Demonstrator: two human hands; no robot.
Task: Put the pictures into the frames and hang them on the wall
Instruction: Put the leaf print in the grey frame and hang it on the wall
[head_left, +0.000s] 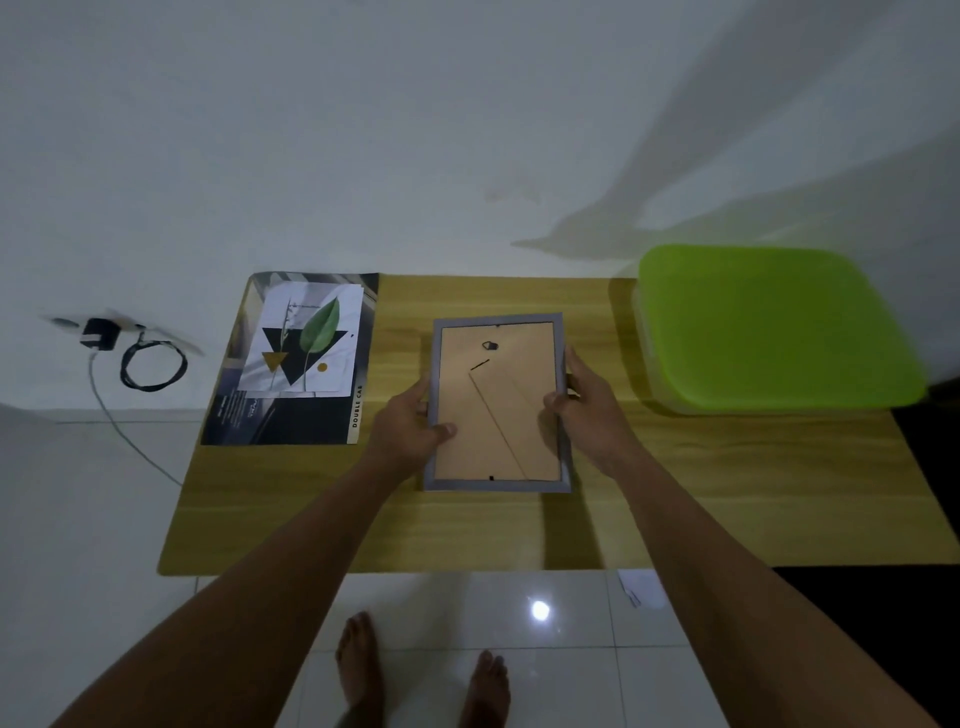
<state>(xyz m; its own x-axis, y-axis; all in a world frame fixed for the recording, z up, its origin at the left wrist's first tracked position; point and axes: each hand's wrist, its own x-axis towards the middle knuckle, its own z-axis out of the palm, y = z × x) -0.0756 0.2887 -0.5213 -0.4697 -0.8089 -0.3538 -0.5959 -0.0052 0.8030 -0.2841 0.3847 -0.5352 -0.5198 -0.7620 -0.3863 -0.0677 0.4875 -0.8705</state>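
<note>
Grey frame (498, 402) (its brown back faces up) is gripped at both sides by my left hand (410, 423) and right hand (589, 410).

A low wooden table (675, 493) is set against a white wall (363, 130), which rises behind its far edge. On the table's far right corner a clear plastic box with a bright green lid (774, 327) is placed, overhanging the right edge slightly. To the left of the table, a black adapter (98, 332) is seen low on the wall, with a coiled black cable (153, 364) just beside it and a thin grey cord (119, 431) led down towards the table's left edge. In front of the table, glossy white floor tiles (467, 649) are laid; a lamp reflection (540, 610) and a small paper scrap (636, 590) are seen near the table's front edge.
</note>
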